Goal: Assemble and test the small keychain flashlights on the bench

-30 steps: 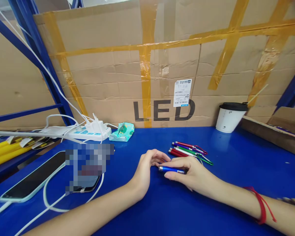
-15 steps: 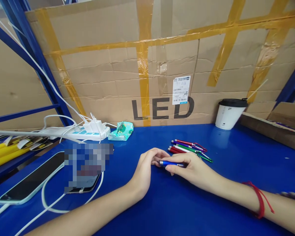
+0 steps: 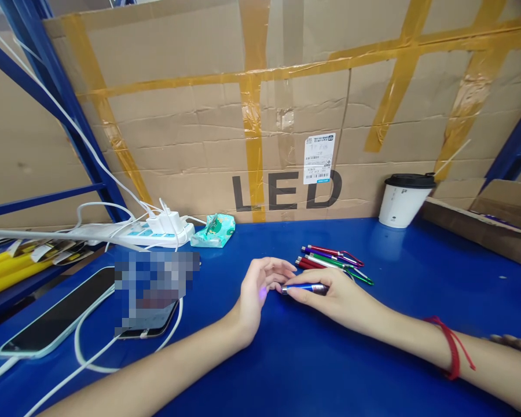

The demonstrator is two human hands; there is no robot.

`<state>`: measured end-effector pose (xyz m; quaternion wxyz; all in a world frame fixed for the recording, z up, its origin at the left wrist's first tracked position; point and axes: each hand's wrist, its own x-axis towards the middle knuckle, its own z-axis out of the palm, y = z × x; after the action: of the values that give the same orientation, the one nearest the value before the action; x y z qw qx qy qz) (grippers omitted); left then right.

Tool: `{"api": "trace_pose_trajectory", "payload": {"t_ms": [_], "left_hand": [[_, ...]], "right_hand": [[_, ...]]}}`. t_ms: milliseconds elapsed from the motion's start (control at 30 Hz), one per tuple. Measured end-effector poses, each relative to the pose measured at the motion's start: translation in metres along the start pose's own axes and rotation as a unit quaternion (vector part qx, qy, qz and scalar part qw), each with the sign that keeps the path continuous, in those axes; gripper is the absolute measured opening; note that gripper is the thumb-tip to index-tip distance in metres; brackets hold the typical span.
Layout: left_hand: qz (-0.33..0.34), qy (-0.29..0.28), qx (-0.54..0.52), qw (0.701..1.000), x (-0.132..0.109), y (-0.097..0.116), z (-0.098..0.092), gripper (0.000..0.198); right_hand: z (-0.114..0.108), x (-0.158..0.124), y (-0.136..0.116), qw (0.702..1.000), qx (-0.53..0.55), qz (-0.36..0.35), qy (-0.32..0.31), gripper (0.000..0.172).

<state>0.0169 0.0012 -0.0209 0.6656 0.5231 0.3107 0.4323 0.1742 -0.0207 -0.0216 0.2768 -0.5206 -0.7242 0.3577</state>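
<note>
A small blue flashlight (image 3: pixel 307 286) is pinched in my right hand (image 3: pixel 341 296), lying almost level with its silver end pointing left. My left hand (image 3: pixel 252 301) stands on its edge just left of that end, fingers apart and loosely curved, holding nothing. A violet spot of light (image 3: pixel 263 293) glows on its palm. Behind my right hand, several slim metal flashlights (image 3: pixel 325 259) in red, purple, green and silver lie in a loose bunch, some with carabiner clips.
Two phones, one black-screened (image 3: pixel 61 313) and one partly blurred (image 3: pixel 156 324), lie at left among white cables. A power strip (image 3: pixel 156 231) and a teal packet (image 3: pixel 215 230) stand behind. A lidded paper cup (image 3: pixel 403 202) and a cardboard tray (image 3: pixel 481 229) are at right, before a large carton (image 3: pixel 191 139).
A violet spot of light has appeared on my left palm. My left fingers have spread slightly, and the flashlight in my right hand has turned a little.
</note>
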Motion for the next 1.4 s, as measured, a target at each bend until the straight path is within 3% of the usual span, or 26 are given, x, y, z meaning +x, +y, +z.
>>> {"api": "trace_pose_trajectory", "payload": {"t_ms": [233, 567, 767, 933, 1400], "left_hand": [[-0.004, 0.017, -0.030, 0.999, -0.0007, 0.0020, 0.0007, 0.039], [0.003, 0.015, -0.005, 1.000, -0.0018, -0.0015, 0.0000, 0.036], [0.002, 0.012, -0.008, 1.000, -0.0018, -0.0004, 0.0009, 0.033], [0.004, 0.019, -0.022, 1.000, -0.0014, -0.0010, 0.0010, 0.030], [0.004, 0.021, 0.001, 1.000, -0.0004, -0.0032, -0.0002, 0.028]], "right_hand": [[-0.0018, 0.0002, -0.0015, 0.999, -0.012, 0.014, 0.036, 0.049], [-0.0015, -0.0009, 0.0001, 0.998, -0.028, -0.049, -0.031, 0.047], [-0.0023, -0.0018, -0.0006, 0.999, -0.024, -0.041, 0.005, 0.051], [-0.0021, -0.0016, -0.0023, 0.999, -0.034, -0.022, 0.025, 0.044], [0.0007, -0.0037, -0.0028, 0.999, -0.014, -0.048, 0.008, 0.048]]}}
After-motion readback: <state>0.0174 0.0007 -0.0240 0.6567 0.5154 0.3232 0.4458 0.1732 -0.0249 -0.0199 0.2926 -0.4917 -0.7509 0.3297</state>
